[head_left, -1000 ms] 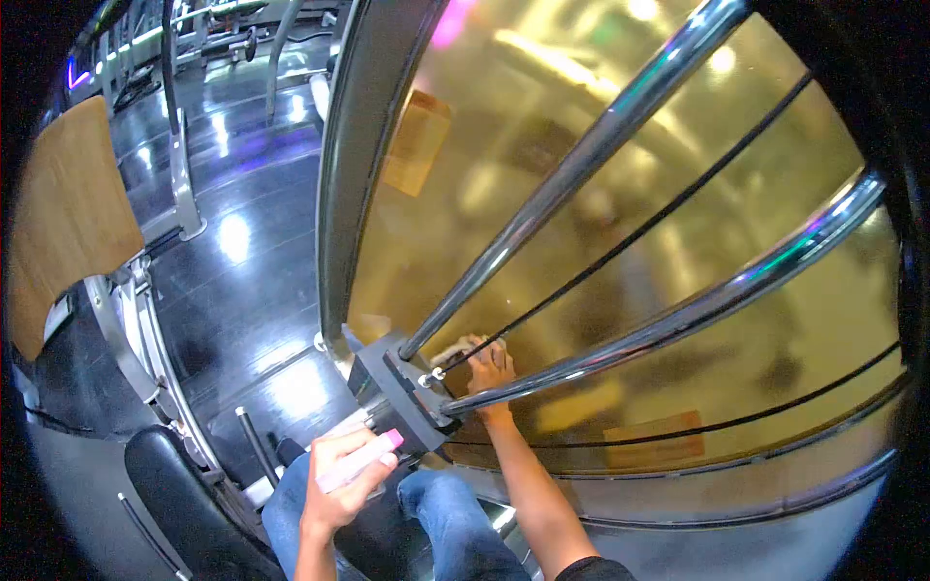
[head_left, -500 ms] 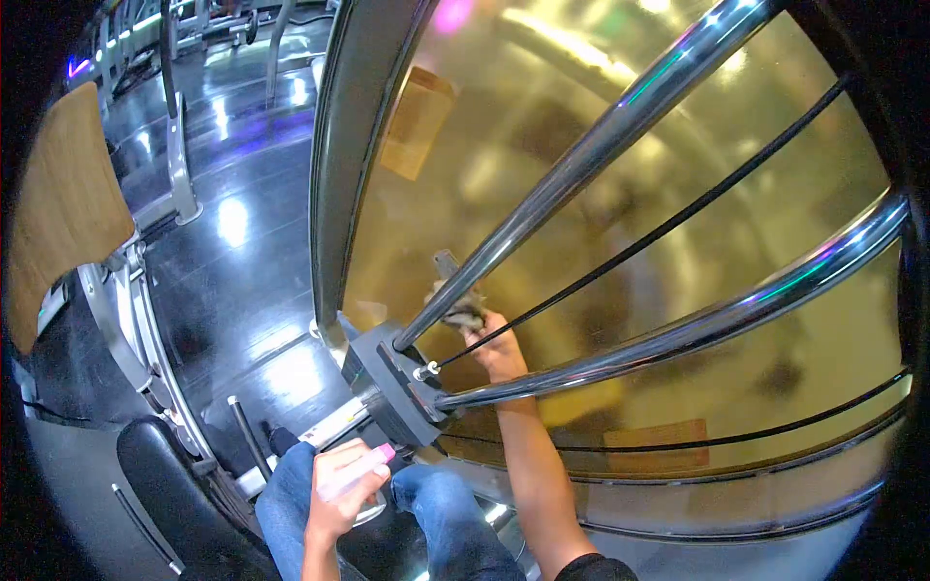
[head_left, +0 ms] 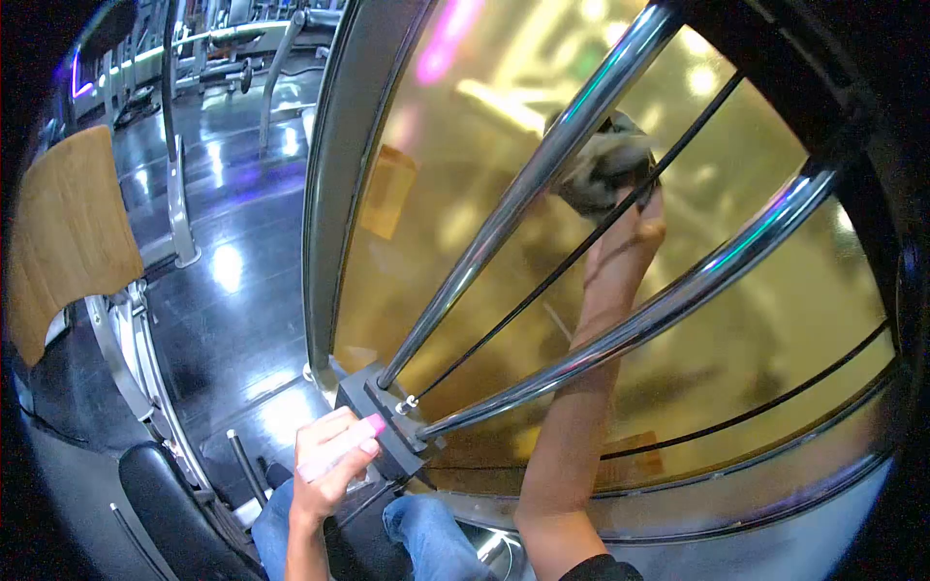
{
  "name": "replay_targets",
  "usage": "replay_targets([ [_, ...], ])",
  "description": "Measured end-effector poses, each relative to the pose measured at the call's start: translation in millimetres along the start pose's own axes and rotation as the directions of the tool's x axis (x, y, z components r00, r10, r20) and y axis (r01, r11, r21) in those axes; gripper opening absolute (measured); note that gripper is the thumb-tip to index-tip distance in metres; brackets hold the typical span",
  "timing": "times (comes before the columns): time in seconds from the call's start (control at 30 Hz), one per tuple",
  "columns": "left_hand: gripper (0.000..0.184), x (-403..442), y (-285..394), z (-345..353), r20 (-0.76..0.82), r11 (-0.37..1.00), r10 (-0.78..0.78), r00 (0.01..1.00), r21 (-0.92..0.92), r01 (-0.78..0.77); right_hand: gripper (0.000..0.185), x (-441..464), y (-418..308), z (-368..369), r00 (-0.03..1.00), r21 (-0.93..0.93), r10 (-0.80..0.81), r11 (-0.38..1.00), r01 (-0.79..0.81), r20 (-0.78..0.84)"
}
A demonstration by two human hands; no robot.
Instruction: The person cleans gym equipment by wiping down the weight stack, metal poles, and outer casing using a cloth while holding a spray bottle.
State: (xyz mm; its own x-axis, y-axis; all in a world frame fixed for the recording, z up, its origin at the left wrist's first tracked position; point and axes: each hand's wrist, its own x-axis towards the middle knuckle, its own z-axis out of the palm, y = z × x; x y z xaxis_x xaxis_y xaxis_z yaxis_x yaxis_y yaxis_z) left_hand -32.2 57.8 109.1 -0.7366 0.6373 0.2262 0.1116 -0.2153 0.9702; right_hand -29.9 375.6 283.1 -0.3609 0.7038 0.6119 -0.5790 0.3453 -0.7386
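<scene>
My left hand (head_left: 320,479) is wrapped round a spray bottle (head_left: 341,455) with a whitish head and pink nozzle tip; its lower part is mostly hidden by the fingers. The bottle is held low, beside a dark grey weight block (head_left: 363,392). My right arm reaches up behind a chrome rod and a black cable. The right hand (head_left: 647,215) grips a grey, dark-patched cloth (head_left: 603,174) against a shiny gold panel (head_left: 756,378). Part of the cloth lies behind the upper rod, and the fingers are mostly covered.
Two chrome guide rods (head_left: 504,208) (head_left: 668,324) and a black cable (head_left: 542,288) cross in front of the panel. A grey upright frame (head_left: 339,165) borders it. To the left stand a wooden board (head_left: 73,228), a black padded seat (head_left: 170,499) and gym equipment on a dark floor (head_left: 223,320).
My right hand and the cloth have moved up and to the right across the panel, from near the weight block. My left hand with the spray bottle has risen slightly.
</scene>
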Motion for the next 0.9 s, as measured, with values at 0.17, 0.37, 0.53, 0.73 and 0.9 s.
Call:
replay_targets([
  [0.17,0.024,20,24,9,-0.003,0.989,0.144,0.99,-0.016,-0.144,0.038,-33,38,-13,0.769,-0.764,-0.489,0.275,0.583,0.411],
  [0.37,0.022,17,33,7,0.032,0.993,0.101,0.994,-0.063,-0.099,0.043,-47,32,-1,0.861,-0.836,-0.35,0.278,0.473,0.37],
  [0.53,0.022,18,27,1,0.02,0.99,0.144,0.989,-0.012,-0.143,0.031,29,-15,37,0.746,-0.77,-0.632,0.363,0.524,0.21],
  [0.73,0.022,18,34,6,0.007,0.991,0.119,0.993,-0.061,-0.118,0.029,70,-51,49,0.675,-0.655,-0.717,0.427,0.623,0.174],
  [0.9,0.021,17,20,11,0.042,0.986,0.155,0.987,-0.067,-0.153,0.029,16,-9,7,0.734,-0.731,-0.628,0.37,0.573,0.258],
])
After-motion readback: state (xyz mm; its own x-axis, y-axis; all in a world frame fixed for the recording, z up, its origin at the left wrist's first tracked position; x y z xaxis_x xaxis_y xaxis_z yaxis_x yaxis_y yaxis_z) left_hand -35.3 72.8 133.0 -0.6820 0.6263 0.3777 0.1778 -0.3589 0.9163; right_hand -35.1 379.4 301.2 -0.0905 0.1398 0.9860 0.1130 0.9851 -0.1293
